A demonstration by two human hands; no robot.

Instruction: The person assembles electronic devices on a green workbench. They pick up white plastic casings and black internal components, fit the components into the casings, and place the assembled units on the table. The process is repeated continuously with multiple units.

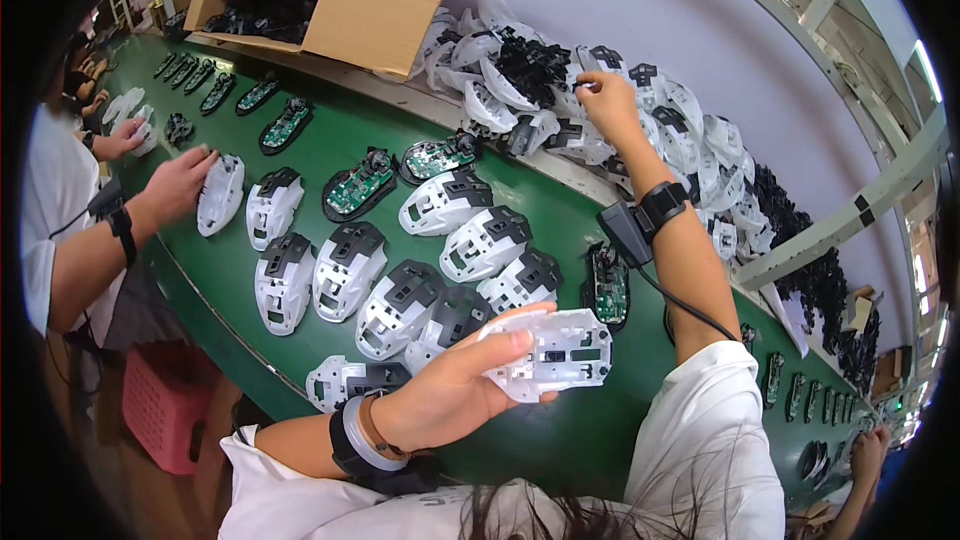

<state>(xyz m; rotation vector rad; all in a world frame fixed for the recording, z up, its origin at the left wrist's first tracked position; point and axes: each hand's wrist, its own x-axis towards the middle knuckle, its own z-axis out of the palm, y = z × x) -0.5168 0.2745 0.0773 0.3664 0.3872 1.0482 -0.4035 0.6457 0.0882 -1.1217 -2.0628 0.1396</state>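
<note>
My left hand (460, 385) grips a white plastic mouse shell (560, 355), inner side up, with the thumb on its near end. My right hand (612, 105) is stretched out over the heap at the back, fingers pinched. A small dark bit shows at its fingertips, too small to name. Beneath that hand lie piled white shells (490, 105) and small black parts (530, 70). Several white shells with black-grey top pieces (348, 270) rest on the green bench (270, 360) left of and beyond my left hand.
Green circuit boards on black bases (360, 185) line the bench, one (607, 285) below my right forearm. An open cardboard box (375, 5) stands at the back left. A co-worker's hand (180, 185) touches another shell (220, 195) at left. A metal post (850, 200) slants at right.
</note>
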